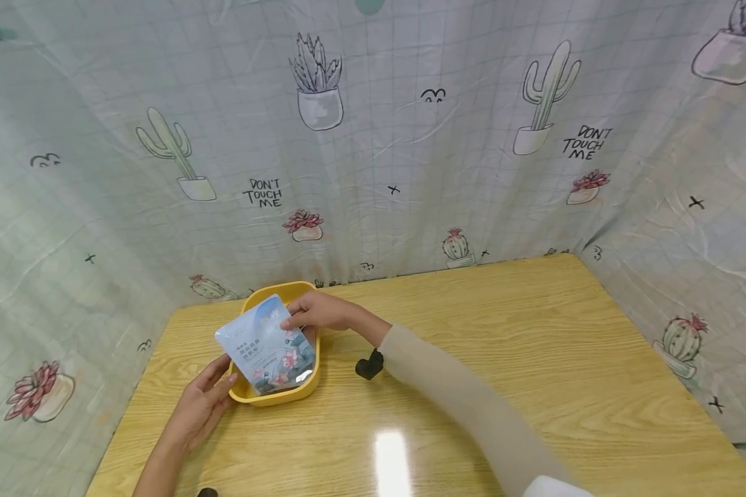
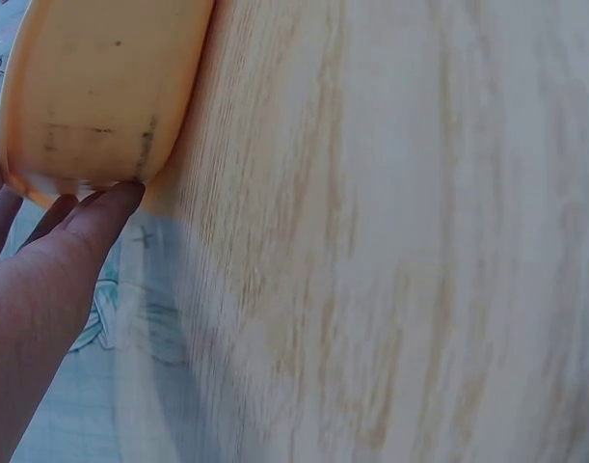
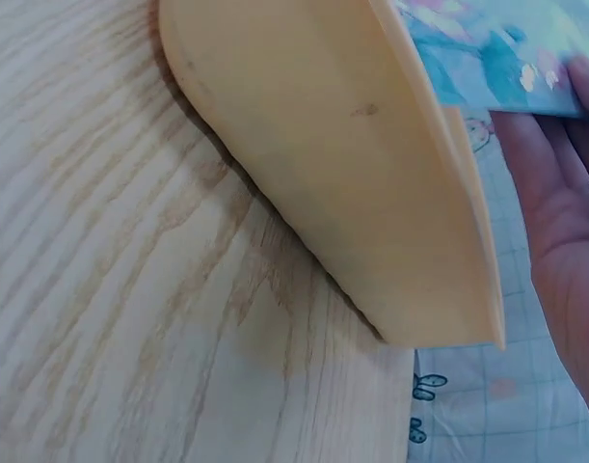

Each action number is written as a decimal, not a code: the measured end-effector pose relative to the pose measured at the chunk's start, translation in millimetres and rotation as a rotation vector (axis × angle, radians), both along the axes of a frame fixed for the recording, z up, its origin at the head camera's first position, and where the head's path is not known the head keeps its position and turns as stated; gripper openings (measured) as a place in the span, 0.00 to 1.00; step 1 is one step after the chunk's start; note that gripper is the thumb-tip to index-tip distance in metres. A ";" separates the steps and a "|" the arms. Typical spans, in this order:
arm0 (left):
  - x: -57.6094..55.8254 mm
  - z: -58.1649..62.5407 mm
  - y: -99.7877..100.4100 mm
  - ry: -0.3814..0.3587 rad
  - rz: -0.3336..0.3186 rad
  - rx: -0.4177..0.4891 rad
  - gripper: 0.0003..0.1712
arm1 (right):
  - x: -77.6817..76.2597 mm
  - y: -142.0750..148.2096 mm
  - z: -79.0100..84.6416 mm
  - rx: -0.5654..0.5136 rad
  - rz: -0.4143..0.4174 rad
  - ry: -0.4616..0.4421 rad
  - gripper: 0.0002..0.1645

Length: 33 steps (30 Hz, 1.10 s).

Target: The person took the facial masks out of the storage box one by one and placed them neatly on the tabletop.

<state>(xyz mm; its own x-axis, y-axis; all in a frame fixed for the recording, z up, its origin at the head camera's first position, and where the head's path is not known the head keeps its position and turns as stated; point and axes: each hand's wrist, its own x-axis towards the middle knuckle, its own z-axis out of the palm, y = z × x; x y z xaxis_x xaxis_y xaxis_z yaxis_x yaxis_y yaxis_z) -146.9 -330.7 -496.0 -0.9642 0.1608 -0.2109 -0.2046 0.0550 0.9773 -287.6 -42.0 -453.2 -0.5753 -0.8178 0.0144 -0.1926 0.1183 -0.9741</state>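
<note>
A light blue packet [image 1: 267, 345] printed with pink flowers and lettering lies slanted over a yellow plastic bin [image 1: 286, 396], its upper left corner sticking out past the rim. My right hand [image 1: 323, 310] pinches the packet's right edge, thumb on top and fingers beneath; the right wrist view shows this grip on the packet [image 3: 511, 58] above the bin wall [image 3: 313, 164]. At the bin's near left side, my left hand [image 1: 205, 404] holds the wall and rim. Its fingertips press on the bin's outer side [image 2: 101, 96] in the left wrist view. The packet hides most of the bin's inside.
The bin stands at the left of a wooden table [image 1: 472, 331], close to its back edge. A patterned curtain [image 1: 373, 172] hangs behind and along both sides. A small black object [image 1: 369, 364] shows beside the right sleeve [image 1: 460, 393].
</note>
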 end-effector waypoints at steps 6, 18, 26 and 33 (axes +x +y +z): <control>-1.0 0.9 3.7 0.022 -0.009 0.025 0.38 | 5.3 18.0 3.3 -0.069 -0.159 0.088 0.19; -2.3 1.8 7.5 0.030 -0.020 0.046 0.37 | -2.5 63.7 14.5 -0.090 -0.357 0.090 0.26; 2.1 4.1 0.5 0.010 -0.018 0.025 0.38 | -7.3 90.3 13.0 -0.099 -0.429 0.019 0.23; 3.1 0.5 -0.4 0.004 -0.015 0.041 0.37 | -10.0 116.1 12.7 -0.091 -0.458 -0.004 0.16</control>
